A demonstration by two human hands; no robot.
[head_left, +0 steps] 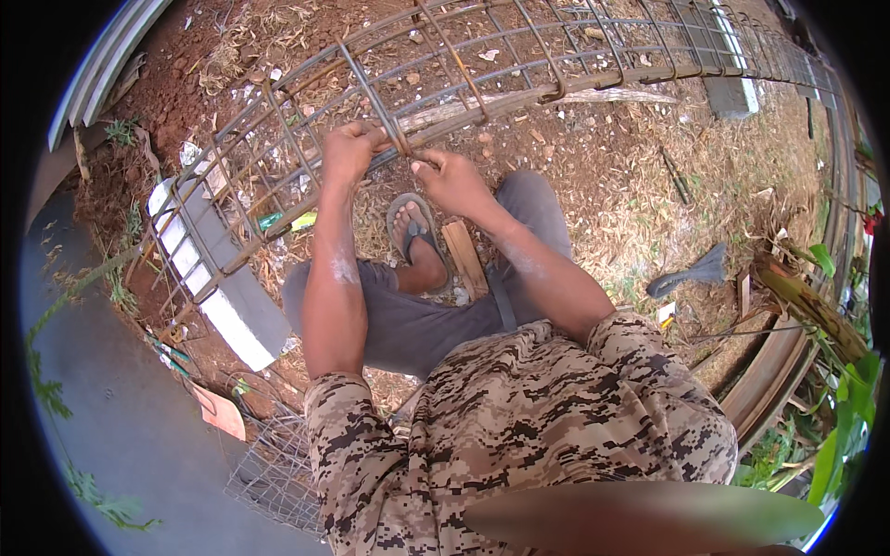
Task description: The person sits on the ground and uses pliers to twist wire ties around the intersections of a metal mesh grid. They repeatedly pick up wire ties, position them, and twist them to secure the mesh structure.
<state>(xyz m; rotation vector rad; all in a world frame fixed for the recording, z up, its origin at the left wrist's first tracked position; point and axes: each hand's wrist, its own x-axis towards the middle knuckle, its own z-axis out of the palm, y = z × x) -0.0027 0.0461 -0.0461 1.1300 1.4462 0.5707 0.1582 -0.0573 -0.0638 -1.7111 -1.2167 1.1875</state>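
Observation:
A long cage of steel reinforcing bars (478, 100) stretches in front of me from the near left to the far right. Across it stands a thicker steel stirrup (369, 91), whose near corner lies between my hands. My left hand (349, 156) is closed at the left side of that corner, fingertips against the metal. On the other side, my right hand (456, 185) pinches the stirrup's near end between thumb and fingers. The undersides of both grips are hidden.
A white-and-grey block (227, 310) props the cage's left end, another block (732, 97) its far right. By my sandalled foot (414, 232) lies a wooden piece (464, 259). A dark flat object (688, 271) rests at right; wire mesh (283, 473) lies lower left.

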